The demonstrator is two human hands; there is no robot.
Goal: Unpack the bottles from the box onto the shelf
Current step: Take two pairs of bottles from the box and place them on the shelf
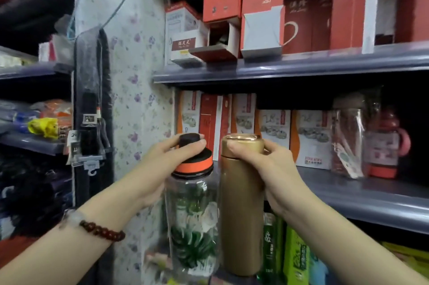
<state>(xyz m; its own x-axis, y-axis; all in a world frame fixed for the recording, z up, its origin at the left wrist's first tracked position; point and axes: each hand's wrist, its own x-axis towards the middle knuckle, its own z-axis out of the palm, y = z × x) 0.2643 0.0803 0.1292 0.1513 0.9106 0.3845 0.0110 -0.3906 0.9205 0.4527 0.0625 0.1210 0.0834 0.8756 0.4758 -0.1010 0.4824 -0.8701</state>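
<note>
My left hand (162,164) grips the black cap of a clear plastic bottle (193,219) with an orange collar and green leaf print. Beside it on the right, my right hand (267,168) grips the top of a tall gold metal flask (241,210). Both bottles hang upright, side by side, in front of the grey middle shelf (362,196), near its left end. Their bases sit below the shelf's edge. The box they come from is out of view.
Orange and white cartons (274,131) line the back of the middle shelf, with a wrapped bottle (348,143) and a red flask (385,145) at its right. Red boxes (262,15) fill the upper shelf. A flowered pillar (134,103) stands left, green packs (294,259) below.
</note>
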